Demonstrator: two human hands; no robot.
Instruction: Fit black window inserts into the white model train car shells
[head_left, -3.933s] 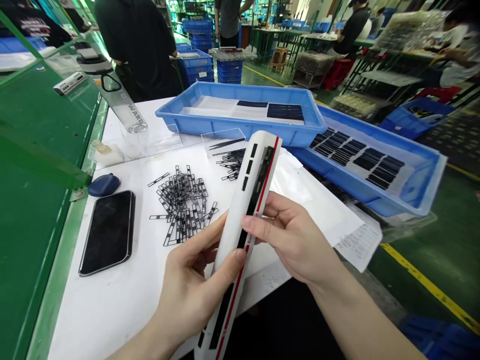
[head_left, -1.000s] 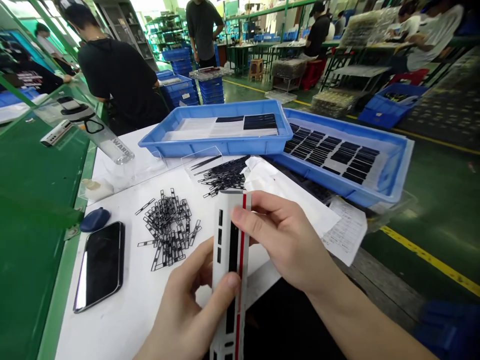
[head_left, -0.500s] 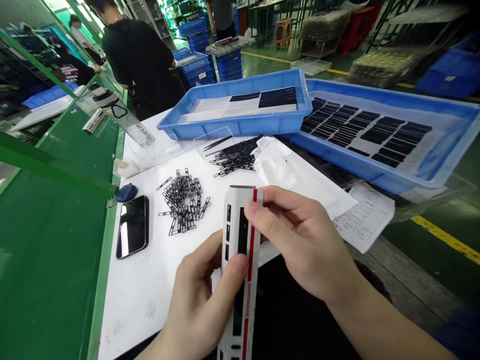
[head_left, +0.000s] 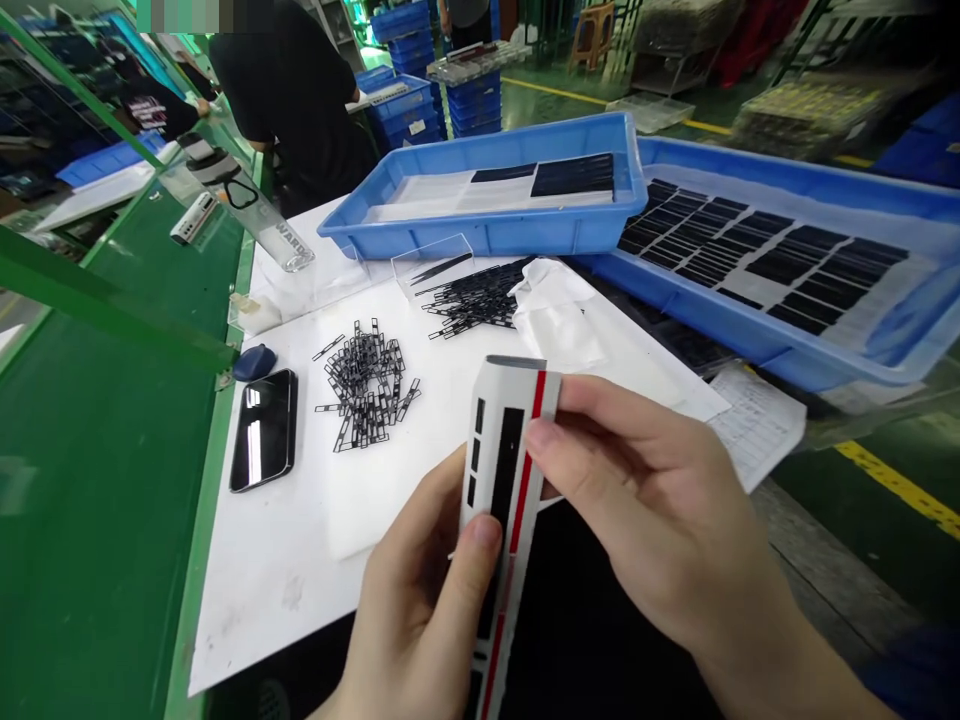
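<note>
A white model train car shell (head_left: pixel 489 455) with a red stripe and black window areas is held lengthwise above the table's near edge. Around its lower left side my left hand (head_left: pixel 431 590) is closed, the thumb lying on the black strip. My right hand (head_left: pixel 645 500) pinches the right edge near the top end, thumb on the red stripe; its other fingertips are partly hidden behind the shell. Beyond the hands lie a heap of small black window frames (head_left: pixel 365 390) and a pile of thin black strips (head_left: pixel 480 295), beside a crumpled white sheet (head_left: pixel 559 310).
A phone (head_left: pixel 264 430) and a dark blue case (head_left: pixel 254 362) lie at the table's left. A water bottle (head_left: pixel 259 220) leans behind them. Two blue trays (head_left: pixel 480 235) (head_left: pixel 795 335) with black pieces stand at the back. Papers (head_left: pixel 761 420) hang at the right. A co-worker (head_left: pixel 292 90) sits beyond.
Both hands and the train car shell have shifted slightly right in view, and the shell tilts a little more. The view itself has moved somewhat. The grip looks the same.
</note>
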